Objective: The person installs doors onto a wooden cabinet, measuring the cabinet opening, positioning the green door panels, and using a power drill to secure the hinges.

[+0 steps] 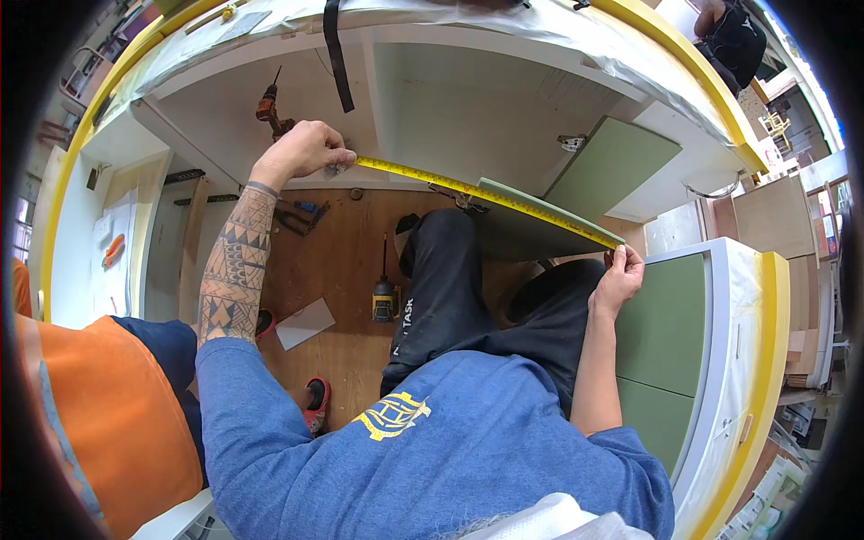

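Note:
A yellow tape measure [414,173] is stretched between my two hands, slanting down to the right. My left hand [306,148] is closed on its left end, in front of a white cabinet [450,90]; the fingers partly hide what they grip there. At the other end my right hand [619,277] pinches the blade between thumb and fingers, at the corner of a green panel [517,193]. The blade runs along that panel's upper edge. A metal hinge [459,198] shows near the panel's left end, above my knee.
An orange drill [270,110] stands inside the cabinet. Another green panel [612,166] leans at right. Between my legs and a co-worker in orange [117,414], the wooden floor [351,243] holds a yellow-black driver [385,299], pliers [292,220] and a white card [306,324]. Green doors [657,315] flank my right arm.

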`<action>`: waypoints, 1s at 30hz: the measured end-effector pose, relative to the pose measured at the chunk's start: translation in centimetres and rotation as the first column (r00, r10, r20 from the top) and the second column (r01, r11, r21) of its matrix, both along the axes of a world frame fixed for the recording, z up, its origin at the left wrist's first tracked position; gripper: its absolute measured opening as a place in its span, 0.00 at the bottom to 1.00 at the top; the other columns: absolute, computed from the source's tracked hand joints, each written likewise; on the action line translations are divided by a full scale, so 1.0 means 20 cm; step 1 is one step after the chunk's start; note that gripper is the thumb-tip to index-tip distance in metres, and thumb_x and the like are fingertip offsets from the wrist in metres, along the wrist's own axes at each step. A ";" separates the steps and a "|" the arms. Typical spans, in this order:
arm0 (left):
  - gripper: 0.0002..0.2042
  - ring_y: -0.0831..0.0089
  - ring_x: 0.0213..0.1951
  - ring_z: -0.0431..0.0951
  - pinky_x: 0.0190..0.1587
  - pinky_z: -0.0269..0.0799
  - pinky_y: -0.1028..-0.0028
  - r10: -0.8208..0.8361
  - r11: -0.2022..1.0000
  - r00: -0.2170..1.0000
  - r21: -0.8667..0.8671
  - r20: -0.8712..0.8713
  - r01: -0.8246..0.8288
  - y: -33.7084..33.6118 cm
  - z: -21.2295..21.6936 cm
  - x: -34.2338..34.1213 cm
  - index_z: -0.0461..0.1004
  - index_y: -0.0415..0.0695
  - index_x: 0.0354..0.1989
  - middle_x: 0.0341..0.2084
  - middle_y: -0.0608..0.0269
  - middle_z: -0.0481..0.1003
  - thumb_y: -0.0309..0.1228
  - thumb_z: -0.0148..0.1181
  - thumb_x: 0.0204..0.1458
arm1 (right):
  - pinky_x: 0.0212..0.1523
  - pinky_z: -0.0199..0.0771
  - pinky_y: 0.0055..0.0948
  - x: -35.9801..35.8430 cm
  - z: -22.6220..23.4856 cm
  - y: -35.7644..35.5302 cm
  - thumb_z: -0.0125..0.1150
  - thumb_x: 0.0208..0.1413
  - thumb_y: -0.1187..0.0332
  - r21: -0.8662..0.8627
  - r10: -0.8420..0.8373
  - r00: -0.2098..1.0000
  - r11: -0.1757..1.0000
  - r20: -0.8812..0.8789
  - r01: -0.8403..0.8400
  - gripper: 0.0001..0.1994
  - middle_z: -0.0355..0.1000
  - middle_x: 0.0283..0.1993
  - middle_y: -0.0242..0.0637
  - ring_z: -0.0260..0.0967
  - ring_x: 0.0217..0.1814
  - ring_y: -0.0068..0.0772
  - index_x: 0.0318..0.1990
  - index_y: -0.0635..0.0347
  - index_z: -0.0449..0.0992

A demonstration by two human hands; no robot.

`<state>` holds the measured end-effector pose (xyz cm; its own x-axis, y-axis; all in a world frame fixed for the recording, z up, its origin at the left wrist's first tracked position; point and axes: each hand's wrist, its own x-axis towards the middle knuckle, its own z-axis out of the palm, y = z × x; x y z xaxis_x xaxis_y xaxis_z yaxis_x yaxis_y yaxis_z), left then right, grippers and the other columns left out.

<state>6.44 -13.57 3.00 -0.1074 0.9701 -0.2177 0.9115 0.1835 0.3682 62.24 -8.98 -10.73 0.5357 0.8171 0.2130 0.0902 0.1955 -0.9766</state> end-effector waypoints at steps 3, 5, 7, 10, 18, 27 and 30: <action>0.17 0.58 0.33 0.82 0.41 0.78 0.61 0.003 1.000 1.000 -0.026 -0.011 -0.004 0.01 0.00 -0.01 0.88 0.41 0.40 0.30 0.49 0.83 0.45 0.70 0.60 | 0.48 0.84 0.24 0.01 -0.01 0.00 0.62 0.71 0.72 0.000 -0.004 1.000 1.000 0.001 0.004 0.05 0.75 0.43 0.34 0.76 0.41 0.23 0.45 0.65 0.75; 0.18 0.59 0.32 0.82 0.41 0.78 0.61 0.008 0.999 1.000 -0.035 -0.012 -0.009 0.01 0.01 -0.01 0.88 0.41 0.40 0.29 0.50 0.83 0.46 0.70 0.60 | 0.47 0.84 0.24 0.01 -0.01 0.01 0.62 0.71 0.72 0.009 0.008 1.000 1.000 -0.010 -0.008 0.05 0.75 0.43 0.35 0.76 0.41 0.23 0.45 0.66 0.74; 0.18 0.60 0.32 0.82 0.40 0.78 0.61 0.014 0.999 1.000 -0.045 -0.013 -0.014 0.00 0.02 0.00 0.88 0.41 0.40 0.29 0.50 0.82 0.46 0.70 0.60 | 0.47 0.84 0.24 0.01 -0.01 0.01 0.62 0.71 0.72 0.004 0.007 1.000 1.000 -0.009 -0.007 0.05 0.75 0.43 0.35 0.76 0.41 0.23 0.45 0.66 0.74; 0.18 0.62 0.31 0.81 0.39 0.78 0.61 0.018 0.997 1.000 -0.071 -0.017 -0.019 0.01 0.04 0.01 0.88 0.42 0.40 0.27 0.51 0.82 0.47 0.71 0.59 | 0.46 0.84 0.24 0.00 0.00 0.00 0.62 0.71 0.72 -0.001 0.003 1.000 1.000 -0.007 -0.003 0.06 0.75 0.43 0.35 0.76 0.41 0.23 0.45 0.65 0.74; 0.17 0.63 0.29 0.81 0.39 0.77 0.63 0.012 0.997 0.999 -0.073 -0.042 -0.015 0.01 0.05 0.01 0.88 0.43 0.39 0.26 0.53 0.82 0.46 0.71 0.59 | 0.46 0.84 0.24 0.00 0.00 0.00 0.62 0.71 0.71 -0.006 -0.003 1.000 1.000 -0.003 0.003 0.06 0.75 0.42 0.33 0.76 0.41 0.22 0.45 0.64 0.75; 0.17 0.62 0.31 0.81 0.40 0.77 0.62 0.027 0.998 1.000 -0.058 -0.007 -0.028 0.01 0.05 0.01 0.88 0.42 0.39 0.27 0.52 0.82 0.45 0.70 0.60 | 0.45 0.80 0.23 -0.01 0.00 -0.01 0.62 0.71 0.70 -0.010 -0.030 1.000 1.000 0.006 0.030 0.06 0.75 0.42 0.33 0.75 0.41 0.22 0.46 0.65 0.76; 0.17 0.61 0.33 0.82 0.41 0.77 0.62 0.000 1.000 0.999 -0.028 0.032 0.001 0.01 0.05 0.02 0.88 0.42 0.39 0.28 0.51 0.82 0.45 0.71 0.59 | 0.47 0.78 0.26 0.01 0.00 0.00 0.62 0.71 0.69 0.008 -0.097 0.992 0.995 0.077 0.097 0.07 0.76 0.41 0.34 0.74 0.42 0.24 0.45 0.66 0.77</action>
<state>6.76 -13.27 3.98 -0.0994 0.9636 -0.2481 0.8993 0.1937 0.3921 62.37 -9.04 -10.73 0.5942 0.7609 0.2606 0.1845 0.1864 -0.9650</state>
